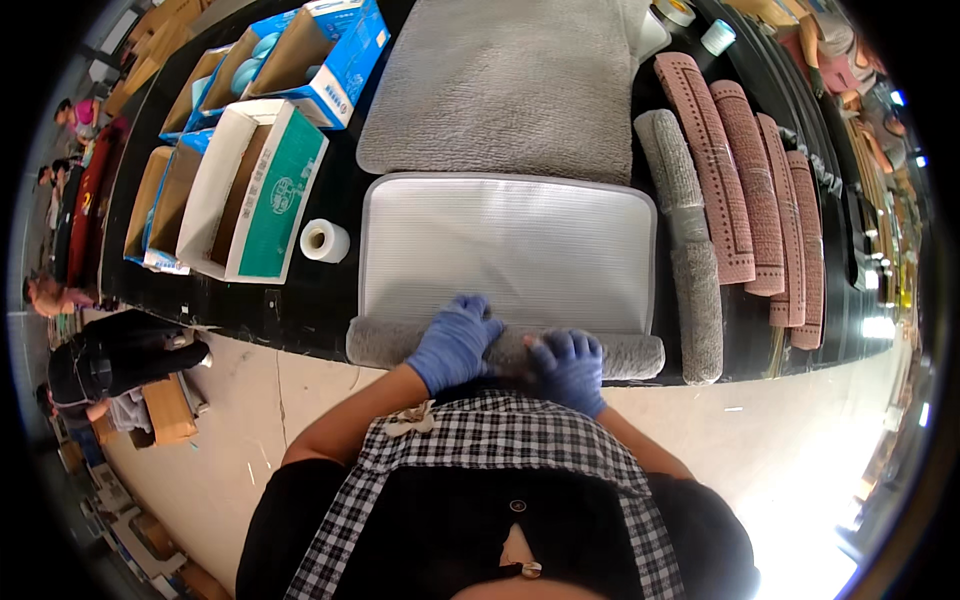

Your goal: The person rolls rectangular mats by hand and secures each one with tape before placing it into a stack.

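A grey plush mat [505, 245] lies face down at the table's front edge, its ribbed silvery backing up. The near end is wound into a thick roll [385, 342]. My left hand [452, 345], in a blue glove, is closed over the roll left of its middle, fingers bent onto the far side. Right of the middle, my right hand [568, 368], gloved alike, curls over the same roll. The undersides of both hands are hidden. Beyond this mat, more grey mats [500, 90] lie flat, pile up.
At right lie a wrapped grey roll [687, 245] and several pink rolled mats [705, 165]. On the left stand open cartons [275, 195] and a white roll of tape or film [325, 241]. A person in dark clothes [110, 365] bends by a brown box [170, 408].
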